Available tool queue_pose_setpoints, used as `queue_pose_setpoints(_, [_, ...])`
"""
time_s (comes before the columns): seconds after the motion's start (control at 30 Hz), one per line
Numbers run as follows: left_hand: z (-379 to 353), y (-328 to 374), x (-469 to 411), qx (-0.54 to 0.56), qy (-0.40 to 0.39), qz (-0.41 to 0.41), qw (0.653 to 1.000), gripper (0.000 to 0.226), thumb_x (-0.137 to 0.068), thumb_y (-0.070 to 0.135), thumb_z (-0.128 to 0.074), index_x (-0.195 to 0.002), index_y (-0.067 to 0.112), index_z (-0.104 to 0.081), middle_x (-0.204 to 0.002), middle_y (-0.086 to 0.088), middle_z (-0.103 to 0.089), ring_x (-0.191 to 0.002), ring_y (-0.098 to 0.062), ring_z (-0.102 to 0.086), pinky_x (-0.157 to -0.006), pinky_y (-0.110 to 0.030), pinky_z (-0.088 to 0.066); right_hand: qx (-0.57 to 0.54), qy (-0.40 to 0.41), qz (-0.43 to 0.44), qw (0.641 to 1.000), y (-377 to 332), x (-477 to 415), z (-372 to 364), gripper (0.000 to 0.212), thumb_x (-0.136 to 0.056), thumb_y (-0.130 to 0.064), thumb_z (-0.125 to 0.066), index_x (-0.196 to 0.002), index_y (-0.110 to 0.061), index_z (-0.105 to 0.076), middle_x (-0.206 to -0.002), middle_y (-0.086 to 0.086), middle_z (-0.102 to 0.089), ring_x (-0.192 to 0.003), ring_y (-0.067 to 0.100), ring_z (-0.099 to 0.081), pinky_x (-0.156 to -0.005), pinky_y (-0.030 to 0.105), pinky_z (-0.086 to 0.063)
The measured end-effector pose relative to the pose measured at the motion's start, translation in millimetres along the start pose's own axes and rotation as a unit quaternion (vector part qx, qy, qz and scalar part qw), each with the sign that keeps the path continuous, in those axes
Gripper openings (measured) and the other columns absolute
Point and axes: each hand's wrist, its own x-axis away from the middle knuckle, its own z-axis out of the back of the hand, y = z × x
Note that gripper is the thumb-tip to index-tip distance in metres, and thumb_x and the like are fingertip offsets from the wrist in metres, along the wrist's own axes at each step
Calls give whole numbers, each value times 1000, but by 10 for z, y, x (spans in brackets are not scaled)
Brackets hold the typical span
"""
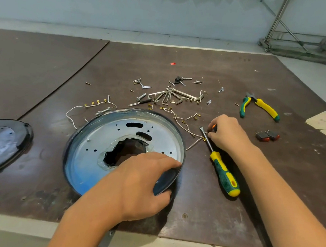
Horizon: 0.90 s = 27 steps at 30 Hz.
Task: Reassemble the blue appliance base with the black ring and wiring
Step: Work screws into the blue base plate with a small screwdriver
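Surface [199, 210]: dark brown board, scuffed. At the near edge the blue appliance base [96, 146] is laid open side up. Its near-right rim is gripped by the left hand [142, 183], fingers curled over the edge. A green-yellow screwdriver [223, 173] is laid just right of the base. At its shaft the white wiring [195, 143] is pinched by the curled right hand [226, 135]. A dark oval cover [1, 143] lies well apart at left. Farther back, hex keys [170, 96] and screws are scattered. Pliers [259, 107] lie at far right.
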Motion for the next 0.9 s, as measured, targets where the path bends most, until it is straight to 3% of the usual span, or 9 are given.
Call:
queue_pose_setpoints(0.17, [21, -15, -120, -36, -4, -17, 999, 48, -84, 38, -59, -130, 32, -51, -121, 13, -62, -111, -11, -55, -94, -37, -49, 40, 5, -17, 999, 27, -102, -58, 20, -87, -11, -62, -107, -11, -66, -107, 18, -63, -93, 40, -62, -79, 44, -57])
queue_pose_setpoints(0.3, [34, -12, -153, -28, -11, -12, 999, 41, -83, 35, -60, -123, 29, -56, -114, 10, -64, -107, -14, -57, -89, -38, -49, 43, 17, -21, 999, 98, -64, -2, 10, -90, -15, -60, -86, -7, -56, -97, 21, -63, -84, 39, -56, -67, 36, -46])
queue_pose_setpoints(0.43, [37, -8, -143, -24, -14, -7, 1000, 36, -84, 34, -60, -119, 29, -56, -110, 11, -63, -104, -12, -56, -87, -37, -49, -12, 39, 104, 994, -143, 65, 143, 13, -90, -20, -61, -98, -15, -71, -96, 10, -68, -86, 27, -59, -73, 29, -43])
queue_pose_setpoints(0.53, [42, -4, -144, -23, -25, -5, 999, 33, -84, 35, -59, -116, 28, -57, -106, 11, -62, -101, -13, -56, -85, -39, -49, -35, -48, 177, 982, -381, 194, 119, 13, -92, -20, -61, -98, -20, -72, -94, 2, -73, -80, 17, -61, -72, 24, -42])
queue_pose_setpoints(0.6, [49, 8, -144, -18, -28, -2, 999, 33, -83, 33, -59, -116, 28, -57, -103, 10, -62, -98, -13, -57, -83, -38, -50, -99, -182, 117, 971, -469, 224, 42, 11, -93, -17, -60, -100, -14, -68, -78, 3, -77, -61, 18, -67, -56, 26, -50])
queue_pose_setpoints(0.67, [55, 10, -148, -19, -25, 0, 1000, 35, -83, 33, -60, -117, 29, -57, -103, 10, -62, -99, -13, -57, -83, -38, -50, -178, -260, 56, 948, -523, 216, -22, 11, -91, -9, -64, -101, -9, -66, -69, 8, -75, -57, 24, -73, -50, 29, -55])
queue_pose_setpoints(0.77, [56, 6, -136, -18, -24, -2, 1000, 34, -84, 34, -60, -118, 30, -56, -105, 12, -62, -99, -13, -57, -83, -38, -50, -243, -254, 15, 936, -548, 154, -22, 10, -88, -1, -65, -97, 2, -69, -72, 13, -76, -66, 31, -75, -56, 36, -62])
queue_pose_setpoints(0.9, [58, 9, -108, -2, -32, -6, 999, 36, -85, 37, -60, -121, 33, -55, -108, 14, -62, -99, -8, -57, -84, -36, -51, -228, -253, -9, 940, -548, 81, 59, 18, -89, 6, -55, -84, 4, -72, -72, 14, -76, -69, 29, -76, -66, 42, -64])
